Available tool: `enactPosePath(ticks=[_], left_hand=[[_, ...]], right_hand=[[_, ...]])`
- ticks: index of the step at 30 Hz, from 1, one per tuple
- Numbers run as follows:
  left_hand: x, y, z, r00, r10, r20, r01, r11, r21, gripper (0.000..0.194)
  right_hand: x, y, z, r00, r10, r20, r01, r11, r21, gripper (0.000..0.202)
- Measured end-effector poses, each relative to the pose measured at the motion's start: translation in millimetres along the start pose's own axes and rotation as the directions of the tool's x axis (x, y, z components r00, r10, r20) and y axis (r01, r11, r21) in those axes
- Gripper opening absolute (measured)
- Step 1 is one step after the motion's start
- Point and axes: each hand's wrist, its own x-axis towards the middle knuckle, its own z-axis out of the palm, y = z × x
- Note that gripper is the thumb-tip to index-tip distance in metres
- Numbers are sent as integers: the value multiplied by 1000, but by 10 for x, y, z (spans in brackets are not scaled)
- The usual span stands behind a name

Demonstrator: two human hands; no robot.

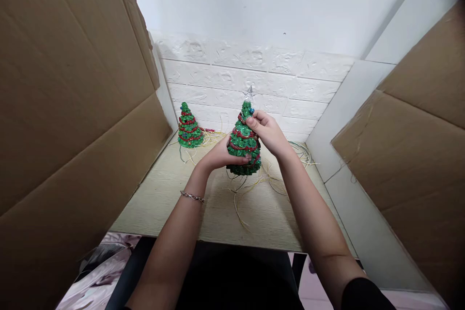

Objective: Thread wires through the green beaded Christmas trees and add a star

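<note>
A: In the head view, you hold the larger tree (242, 144) upright, near the middle of the table (163, 203), and a clear star (249, 93) tops it

B: Your left hand (220, 153) grips its lower left side, thumb across the front. The fingers go behind, so I can't tell how far they're spread

A: Your right hand (269, 133) pinches the upper right side between thumb and fingers, just beside a blue ball (252, 111)

B: Does its base touch the table? I can't tell

A: To your left, the smaller tree (190, 128) stands upright at the far side, red garland around it too, with loose wires (214, 138) just beside it

B: More wires lie under and near your larger tree, and another bundle sits far right. Cardboard panels (410, 155) flank you left and right, and a chain bracelet (192, 197) circles your left wrist
</note>
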Motion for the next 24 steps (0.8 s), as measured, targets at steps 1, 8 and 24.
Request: enactPosePath(ticks=[1,8,24], left_hand=[[0,-5,-6,1000,-3,-3,3,1000,-9,75],[7,-86,-91,996,-34,-76,22,988,-152,70],[142,-290,-224,693,-119,-711,-177,928,-328,66]], right_hand=[[-3,0,-13,1000,9,22,-9,1000,-23,51],[68,203,-103,998,63,28,-53,960,-275,43],[90,799,-13,877,356,-323,-478,575,-664,33]])
